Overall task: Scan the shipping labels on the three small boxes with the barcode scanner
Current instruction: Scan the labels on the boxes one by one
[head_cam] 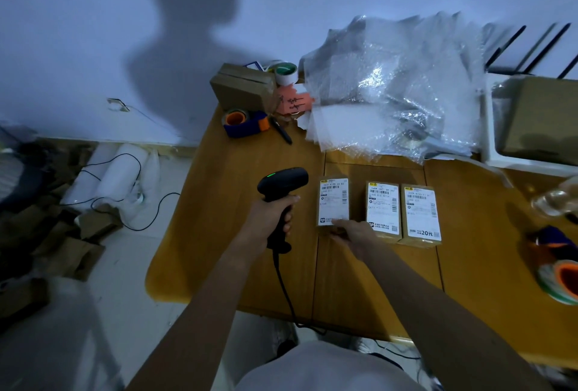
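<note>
Three small cardboard boxes with white shipping labels lie side by side on the wooden table: the left box, the middle box and the right box. My left hand grips the handle of a black barcode scanner, held upright just left of the left box, with a green light lit on its head. Its cable hangs off the table's near edge. My right hand holds the near end of the left box with its fingers.
At the back of the table stand brown boxes, tape rolls, a blue and orange tape dispenser, a black pen and a heap of bubble wrap. A white tray and another dispenser sit at the right. Cardboard scraps litter the floor at left.
</note>
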### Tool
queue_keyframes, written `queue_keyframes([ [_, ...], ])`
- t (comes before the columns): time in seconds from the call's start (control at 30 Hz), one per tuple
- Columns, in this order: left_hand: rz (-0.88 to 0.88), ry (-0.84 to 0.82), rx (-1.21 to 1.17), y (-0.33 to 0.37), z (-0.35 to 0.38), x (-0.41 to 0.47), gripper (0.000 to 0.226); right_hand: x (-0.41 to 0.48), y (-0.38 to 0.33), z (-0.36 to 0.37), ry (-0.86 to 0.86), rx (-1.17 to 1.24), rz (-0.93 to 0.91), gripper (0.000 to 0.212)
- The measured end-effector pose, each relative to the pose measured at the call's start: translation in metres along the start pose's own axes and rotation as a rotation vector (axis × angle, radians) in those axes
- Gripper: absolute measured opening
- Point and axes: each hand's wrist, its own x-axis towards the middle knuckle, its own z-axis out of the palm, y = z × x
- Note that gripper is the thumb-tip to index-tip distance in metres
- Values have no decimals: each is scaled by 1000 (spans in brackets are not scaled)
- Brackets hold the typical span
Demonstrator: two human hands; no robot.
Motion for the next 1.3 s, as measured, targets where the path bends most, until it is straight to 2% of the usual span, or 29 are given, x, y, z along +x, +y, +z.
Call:
queue_keyframes([
  [0.23,-3,-15,-6,-1,8,4,36,-18,-1,-2,-20,9,-40,31],
  [0.37,3,-36,6,-1,12,6,36,-26,-5,-9,-45,-42,-42,16],
  [0.5,7,-26,3,3,15,9,32,-34,-17,-13,-13,-254,-61,36],
  [0.57,8,-23,7,6,17,10,31,-39,-27,-14,26,-376,-112,36],
  [0.73,3,-21,30,10,30,14,30,-45,-48,-28,374,-961,-485,45],
  [0.8,2,-40,31,10,36,15,30,-44,-51,-38,460,-1162,-543,54],
  [0.9,0,-56,46,9,43,15,31,-41,-47,-52,501,-1374,-577,58],
  [1.03,-6,-51,68,10,48,15,33,-32,-33,-65,504,-1428,-515,70],
  [1.3,3,-57,76,7,54,13,31,-21,-18,-72,495,-1442,-551,82],
])
